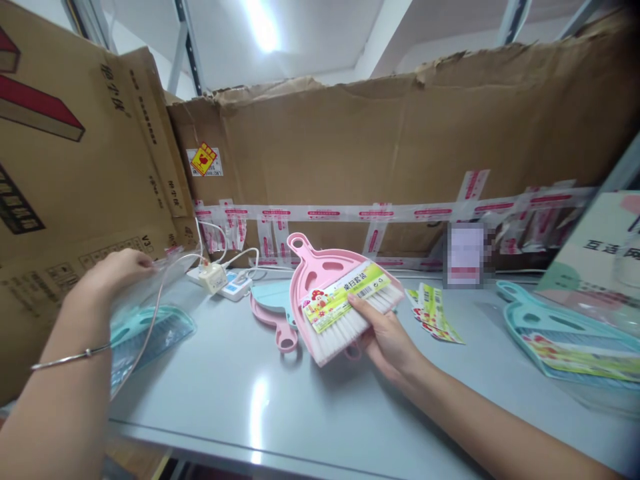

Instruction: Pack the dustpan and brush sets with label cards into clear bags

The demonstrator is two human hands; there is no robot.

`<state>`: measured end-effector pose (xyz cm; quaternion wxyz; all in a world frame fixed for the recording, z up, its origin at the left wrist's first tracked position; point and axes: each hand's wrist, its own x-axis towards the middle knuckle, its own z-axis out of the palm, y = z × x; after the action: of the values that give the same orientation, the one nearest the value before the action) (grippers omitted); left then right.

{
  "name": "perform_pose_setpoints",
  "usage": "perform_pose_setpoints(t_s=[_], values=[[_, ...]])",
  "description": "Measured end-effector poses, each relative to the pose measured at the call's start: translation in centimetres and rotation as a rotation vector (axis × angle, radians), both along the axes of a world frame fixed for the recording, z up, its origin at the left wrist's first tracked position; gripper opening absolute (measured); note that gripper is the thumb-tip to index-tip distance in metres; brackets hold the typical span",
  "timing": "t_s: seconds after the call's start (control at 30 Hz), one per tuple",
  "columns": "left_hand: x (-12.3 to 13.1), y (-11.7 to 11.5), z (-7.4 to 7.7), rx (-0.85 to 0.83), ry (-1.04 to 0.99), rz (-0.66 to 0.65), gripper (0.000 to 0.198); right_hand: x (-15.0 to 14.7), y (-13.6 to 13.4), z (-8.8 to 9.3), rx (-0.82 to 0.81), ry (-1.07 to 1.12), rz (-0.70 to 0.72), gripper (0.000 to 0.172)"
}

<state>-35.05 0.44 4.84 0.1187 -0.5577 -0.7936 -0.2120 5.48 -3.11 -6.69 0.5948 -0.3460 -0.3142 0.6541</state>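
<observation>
My right hand grips a pink dustpan and brush set above the table, thumb on the front. The white-bristled brush lies against the pan, with a yellow-green printed label across it. At the left, my left hand is closed on the edge of a clear plastic bag; its fingertips are partly hidden. Below that hand lies a teal dustpan and brush set, partly covered by my forearm. Behind the held set, more pink and teal dustpans lie stacked, partly hidden.
Several loose labels lie right of centre. A bagged teal dustpan set is at the right. A power strip with a charger and white cables sits behind on the grey table. Cardboard walls the back and left.
</observation>
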Motion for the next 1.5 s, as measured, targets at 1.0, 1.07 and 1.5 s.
perform_pose_setpoints(t_s=[1.0,1.07,1.5], values=[[18.4,-1.6,-7.7,-0.18,0.483,-0.612,0.016,5.5,0.6,-0.3,-0.044,0.082,-0.176,0.052],[18.9,-1.3,-7.8,-0.225,0.513,-0.539,0.021,5.3,0.0,-0.3,-0.078,0.058,-0.105,0.051],[24.1,-1.2,-7.0,0.392,0.584,-0.702,0.025,3.8,-0.9,-1.2,-0.168,0.001,0.083,0.041]])
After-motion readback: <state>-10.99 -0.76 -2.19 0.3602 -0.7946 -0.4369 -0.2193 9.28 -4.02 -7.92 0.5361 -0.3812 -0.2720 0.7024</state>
